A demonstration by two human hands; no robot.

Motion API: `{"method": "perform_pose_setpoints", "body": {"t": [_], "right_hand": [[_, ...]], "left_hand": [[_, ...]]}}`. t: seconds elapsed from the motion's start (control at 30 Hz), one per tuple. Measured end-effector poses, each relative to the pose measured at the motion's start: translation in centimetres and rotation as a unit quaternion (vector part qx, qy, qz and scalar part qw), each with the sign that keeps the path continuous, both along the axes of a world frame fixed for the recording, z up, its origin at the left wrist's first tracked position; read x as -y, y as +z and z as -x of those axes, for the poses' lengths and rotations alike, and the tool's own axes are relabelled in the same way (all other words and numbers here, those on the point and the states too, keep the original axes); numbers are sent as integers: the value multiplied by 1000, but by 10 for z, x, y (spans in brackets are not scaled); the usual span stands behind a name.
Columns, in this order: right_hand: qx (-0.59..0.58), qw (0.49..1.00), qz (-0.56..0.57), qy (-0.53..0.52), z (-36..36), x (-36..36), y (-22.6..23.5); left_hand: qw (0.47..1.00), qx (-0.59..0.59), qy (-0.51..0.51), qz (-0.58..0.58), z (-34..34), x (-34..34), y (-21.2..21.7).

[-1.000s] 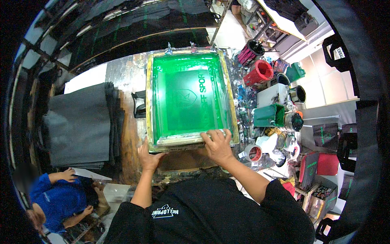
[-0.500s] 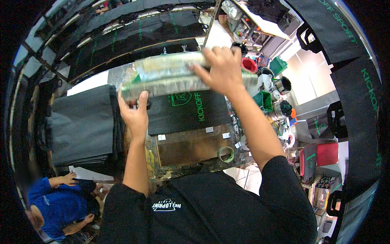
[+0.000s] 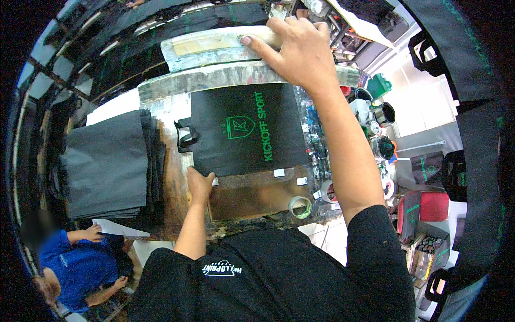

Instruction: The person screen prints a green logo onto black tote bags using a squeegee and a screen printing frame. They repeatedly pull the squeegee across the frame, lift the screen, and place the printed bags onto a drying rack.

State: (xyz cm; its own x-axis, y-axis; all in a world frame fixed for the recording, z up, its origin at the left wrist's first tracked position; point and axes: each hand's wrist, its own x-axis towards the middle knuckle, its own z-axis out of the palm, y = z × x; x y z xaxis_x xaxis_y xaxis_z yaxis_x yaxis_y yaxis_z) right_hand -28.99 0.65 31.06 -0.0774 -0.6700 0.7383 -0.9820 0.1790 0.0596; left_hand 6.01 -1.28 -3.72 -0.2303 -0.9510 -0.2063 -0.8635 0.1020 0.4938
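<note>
A black fabric bag (image 3: 241,145) with a green printed crest and lettering lies flat on the worktable, its handle loop (image 3: 185,135) sticking out to the left. My left hand (image 3: 200,187) has its thumb and fingers closed at the bag's near left corner. Beyond the bag, my right hand (image 3: 304,51) grips a pale, paint-smeared squeegee (image 3: 209,48) along the top of a screen printing frame (image 3: 204,78). That frame is tilted up, its stained near edge raised over the far end of the bag. My right fingertips are partly hidden behind the squeegee.
A tall stack of black bags (image 3: 107,166) stands to the left. Paint pots (image 3: 383,114) and a green container (image 3: 380,85) crowd the right side. A tape roll (image 3: 300,207) lies at the table's near edge. A person in blue (image 3: 80,271) sits at lower left.
The frame and squeegee have moved up and away, uncovering more of the bag. My left hand has let go of the frame and come down to the bag's near corner.
</note>
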Motion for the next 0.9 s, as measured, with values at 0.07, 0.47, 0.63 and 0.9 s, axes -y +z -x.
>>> {"method": "perform_pose_setpoints", "body": {"t": [0.07,0.47,0.63,0.9], "right_hand": [[-2,1000,-5,-8,-1,-1,5],[27,999,-34,0,4,4,12],[51,998,-45,5,-10,-9,8],[42,999,-31,-2,-25,-31,10]], "left_hand": [[1000,-25,7,-16,0,8,-3],[936,-348,6,48,-29,115,205],[898,-409,138,87,-179,127,309],[807,-489,320,85,-402,159,238]]}}
